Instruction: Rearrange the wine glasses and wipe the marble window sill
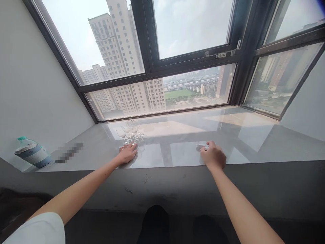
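My left hand (127, 154) rests flat on the glossy grey window sill (177, 145), fingers spread, right in front of a cluster of several small clear stemmed glasses (130, 133). My right hand (213, 156) is curled near the sill's front edge, its fingers closed around a small whitish object (203, 146) that sticks out to the left; what the object is I cannot tell.
A bottle with a teal cap and blue-grey sleeve (31, 153) stands at the sill's far left by the white wall. A blurred dark item (69, 153) lies beside it. Dark-framed windows (188, 64) rise behind the sill. A dark ledge face drops below the front edge.
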Demonstrator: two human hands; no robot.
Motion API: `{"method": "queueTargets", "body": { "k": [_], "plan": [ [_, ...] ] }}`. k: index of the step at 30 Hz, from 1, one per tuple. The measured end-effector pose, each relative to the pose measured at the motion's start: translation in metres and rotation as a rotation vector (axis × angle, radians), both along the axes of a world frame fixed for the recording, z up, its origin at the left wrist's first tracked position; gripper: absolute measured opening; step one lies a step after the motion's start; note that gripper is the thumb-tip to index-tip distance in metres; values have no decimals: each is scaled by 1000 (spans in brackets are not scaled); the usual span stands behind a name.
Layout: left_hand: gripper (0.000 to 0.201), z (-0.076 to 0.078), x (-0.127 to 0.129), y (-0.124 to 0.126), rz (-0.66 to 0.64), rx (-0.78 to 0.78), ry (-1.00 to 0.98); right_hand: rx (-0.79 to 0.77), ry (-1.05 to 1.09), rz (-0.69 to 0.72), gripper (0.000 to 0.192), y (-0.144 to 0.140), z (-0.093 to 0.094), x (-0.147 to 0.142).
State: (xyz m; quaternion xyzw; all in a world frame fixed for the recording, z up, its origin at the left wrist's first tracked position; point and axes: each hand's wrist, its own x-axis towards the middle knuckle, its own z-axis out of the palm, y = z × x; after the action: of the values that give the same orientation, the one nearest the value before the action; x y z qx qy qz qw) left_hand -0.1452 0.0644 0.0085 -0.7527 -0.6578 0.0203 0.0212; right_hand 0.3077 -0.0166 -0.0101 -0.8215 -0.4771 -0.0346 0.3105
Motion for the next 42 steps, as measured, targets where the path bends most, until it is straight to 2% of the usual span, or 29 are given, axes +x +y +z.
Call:
{"method": "queueTargets", "body": {
  "k": [6, 16, 23, 29, 31, 37, 39, 42],
  "plan": [
    [59, 3, -8, -13, -84, 10, 16, -2, -5, 10, 30, -2, 0, 0],
    [53, 2, -7, -10, -57, 119, -14, -10, -1, -3, 32, 0, 0, 2],
    [48, 7, -4, -5, -13, 128, -81, -22, 11, -4, 33, -1, 1, 1],
    [44, 7, -3, -2, -24, 147, -144, -35, 26, -9, 34, -2, 4, -1],
    [41, 7, -4, 1, 13, 156, -201, -30, 25, -7, 34, -2, 3, -1],
    [40, 13, 2, 23, 255, 238, -435, -28, 19, 26, 33, -3, 3, 0],
    [34, 15, 7, 33, 319, 236, -499, -21, 9, 18, 33, -3, 3, 0],
    [21, 16, 13, 43, 335, 210, -551, -29, 8, 4, 32, -2, 2, 0]
  ]
}}
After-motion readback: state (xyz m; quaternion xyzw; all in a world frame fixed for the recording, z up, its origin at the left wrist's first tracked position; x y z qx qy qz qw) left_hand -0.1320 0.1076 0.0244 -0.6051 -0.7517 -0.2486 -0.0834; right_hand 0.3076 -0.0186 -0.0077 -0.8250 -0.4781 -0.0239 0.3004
